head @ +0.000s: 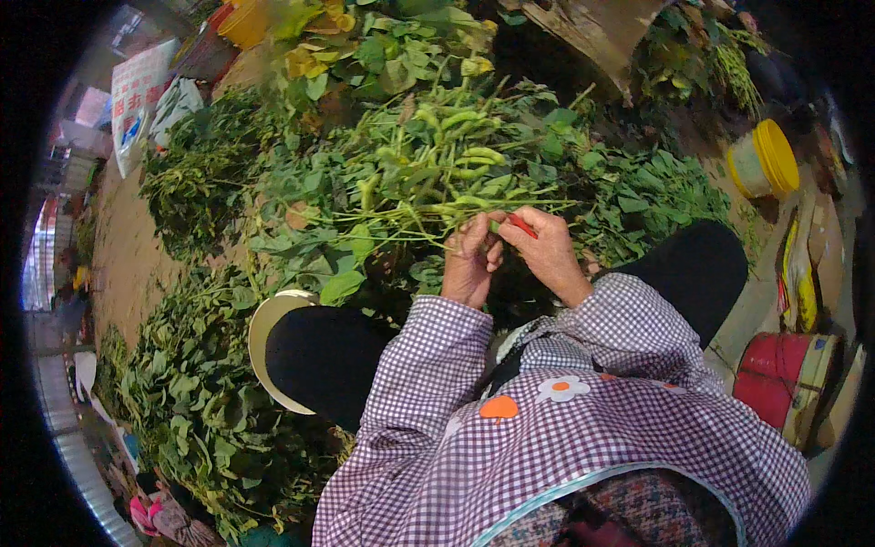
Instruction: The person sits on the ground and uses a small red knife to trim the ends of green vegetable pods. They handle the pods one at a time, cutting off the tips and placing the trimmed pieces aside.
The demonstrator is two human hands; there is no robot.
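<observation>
My left hand [472,249] is closed around the thin stems of a bundle of soybean plants that spreads out in front of me. Green, plump soybean pods [468,161] hang on these stems, just beyond my hands. Right beside it, my right hand [543,243] holds a small red-handled tool [523,225] between thumb and fingers; its kind cannot be told. A bit of green shows between the fingertips of both hands. Leafy cut plants [307,198] lie beneath and around the bundle.
More leafy plants [198,383] are heaped at the left. A pale tub [258,342] stands by my left knee. At the right are a white bucket with a yellow rim [752,163] and a red drum-shaped container [769,372]. A printed white bag [137,102] stands upper left.
</observation>
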